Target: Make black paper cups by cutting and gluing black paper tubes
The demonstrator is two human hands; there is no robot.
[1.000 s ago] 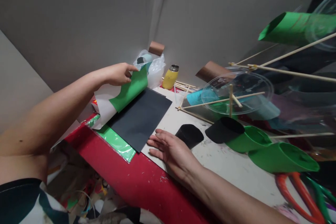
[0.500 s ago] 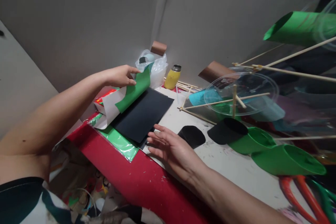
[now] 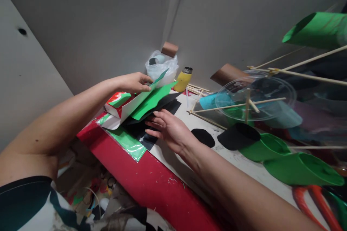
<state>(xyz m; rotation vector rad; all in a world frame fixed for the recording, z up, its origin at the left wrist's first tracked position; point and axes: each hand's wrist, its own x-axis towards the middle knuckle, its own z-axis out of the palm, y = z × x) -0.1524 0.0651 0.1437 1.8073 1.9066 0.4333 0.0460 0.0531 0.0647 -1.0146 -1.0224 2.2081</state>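
My left hand (image 3: 137,82) pinches the upper edge of some craft paper sheets (image 3: 141,98), pale on the underside with a teal edge showing. They are bent up toward a red box. Beneath them a bright green sheet (image 3: 155,97) and a black sheet (image 3: 169,98) fan upward. My right hand (image 3: 172,130) is at the near edge of the black sheet, fingers stretched out and slightly apart, touching it; its thumb is hard to make out. Below lies another dark sheet in a shiny clear sleeve, beside a green plastic-wrapped pack (image 3: 129,144).
A red box (image 3: 119,104) sits behind the sheets. Beyond stand a plastic bag (image 3: 162,70) and a yellow bottle (image 3: 183,79). To the right are black and green paper rings (image 3: 238,136), a stick frame with a clear plastic disc (image 3: 282,97), and orange-handled scissors (image 3: 316,202).
The green and black sheets have lifted and fanned apart. My left hand has drawn the pale sheets further up, and my right hand has moved in against the black sheet. The view shifted slightly.
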